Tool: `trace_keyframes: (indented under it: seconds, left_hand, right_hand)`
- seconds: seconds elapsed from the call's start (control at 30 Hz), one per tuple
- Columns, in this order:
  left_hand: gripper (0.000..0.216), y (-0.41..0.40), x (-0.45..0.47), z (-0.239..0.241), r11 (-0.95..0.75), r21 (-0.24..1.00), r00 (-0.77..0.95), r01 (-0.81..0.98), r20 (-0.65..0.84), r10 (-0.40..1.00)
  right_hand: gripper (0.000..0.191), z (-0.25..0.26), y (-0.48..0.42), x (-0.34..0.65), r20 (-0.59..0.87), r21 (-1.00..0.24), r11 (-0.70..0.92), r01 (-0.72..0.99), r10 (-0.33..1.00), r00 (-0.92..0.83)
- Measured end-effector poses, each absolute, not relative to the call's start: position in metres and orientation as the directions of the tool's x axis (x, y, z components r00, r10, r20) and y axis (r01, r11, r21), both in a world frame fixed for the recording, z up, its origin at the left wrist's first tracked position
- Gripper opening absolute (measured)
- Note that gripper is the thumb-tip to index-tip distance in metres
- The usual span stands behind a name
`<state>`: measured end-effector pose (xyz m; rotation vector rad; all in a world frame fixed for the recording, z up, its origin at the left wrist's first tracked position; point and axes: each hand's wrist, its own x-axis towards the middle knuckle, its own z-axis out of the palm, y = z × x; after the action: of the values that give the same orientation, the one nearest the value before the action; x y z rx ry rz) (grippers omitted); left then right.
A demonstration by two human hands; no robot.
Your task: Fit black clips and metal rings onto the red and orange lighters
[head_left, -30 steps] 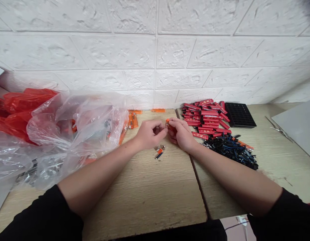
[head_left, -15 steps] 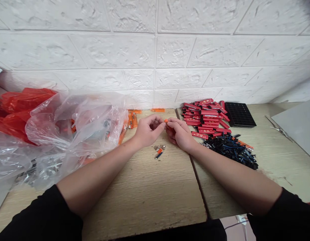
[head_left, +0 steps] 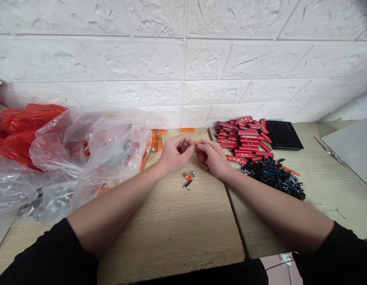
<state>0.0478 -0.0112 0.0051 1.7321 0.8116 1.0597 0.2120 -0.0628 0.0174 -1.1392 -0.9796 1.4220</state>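
A small orange plastic part (head_left: 196, 142) shows between the fingertips of both hands, above the table. My right hand (head_left: 213, 158) is closed on it, fingers curled, with much of the part hidden. From the other side, my left hand (head_left: 177, 153) pinches at the same part with thumb and forefinger. Below the hands lie a few loose bits: a small orange piece (head_left: 189, 178), a dark blue stick-like piece (head_left: 187, 184) and small metal caps (head_left: 194, 173).
Clear plastic bags (head_left: 91, 150) and a red bag (head_left: 19, 126) fill the left. Orange plastic pieces (head_left: 156, 141) lie beside them. On the right are red printed cases (head_left: 245, 138), a heap of black parts (head_left: 272, 176), a black gridded tray (head_left: 284, 135) and tweezers (head_left: 333, 153).
Both hands stay in nearly the same place with the orange part between their fingertips. Little else differs.
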Motion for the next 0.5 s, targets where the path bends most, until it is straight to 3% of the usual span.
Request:
trace_keyframes:
  seconds: [0.5]
  left_hand:
    - [0.012, -0.0144, 0.0494, 0.0057, -0.365, 0.927, 0.385, 0.087, 0.307, 0.870]
  right_hand:
    - [0.029, 0.0177, -0.0635, 0.2125, -0.169, -0.959, -0.170, -0.227, 0.985, -0.025]
